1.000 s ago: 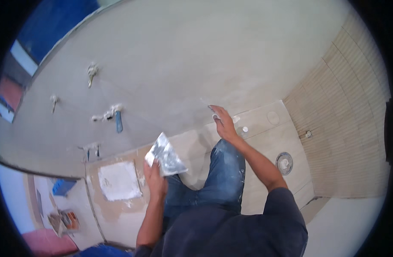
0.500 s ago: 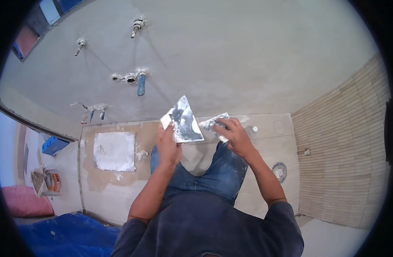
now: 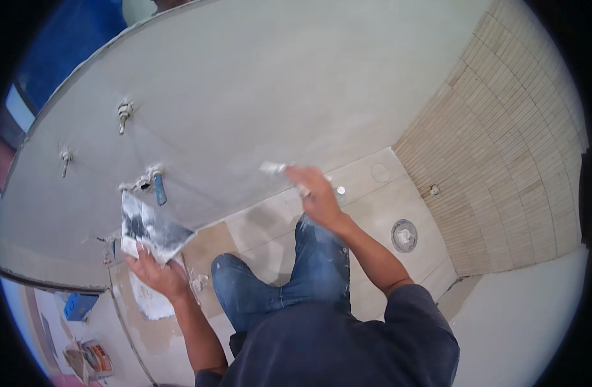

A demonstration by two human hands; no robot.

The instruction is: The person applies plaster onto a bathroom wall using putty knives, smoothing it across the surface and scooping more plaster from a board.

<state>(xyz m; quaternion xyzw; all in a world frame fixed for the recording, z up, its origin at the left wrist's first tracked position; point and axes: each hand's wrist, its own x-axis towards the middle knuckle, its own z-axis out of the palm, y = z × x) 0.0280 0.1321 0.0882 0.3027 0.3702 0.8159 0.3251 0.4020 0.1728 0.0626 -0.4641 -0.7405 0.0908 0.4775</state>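
My left hand (image 3: 155, 271) is raised at the left, gripping a broad shiny steel filling blade (image 3: 150, 226) by its lower edge. Grey-white paste is smeared over the blade's face. Further right, my right hand (image 3: 312, 190) is closed around a putty knife (image 3: 272, 168), partly smeared by motion. Its pale, paste-covered blade is at the smooth grey wall (image 3: 276, 90); I cannot tell whether it touches. The handle is hidden in my fingers.
Pipe stubs (image 3: 125, 116) and a blue plug (image 3: 160, 189) jut from the wall at left. A paste-covered white sheet (image 3: 150, 303) lies on the floor below my left hand. To the right are a round drain (image 3: 404, 236), a small white cap (image 3: 341, 190) and a strip-tiled wall (image 3: 509, 142).
My hands have moved apart: the left went left and down with the filling blade, the right went left and slightly up with the putty knife. The view has turned.
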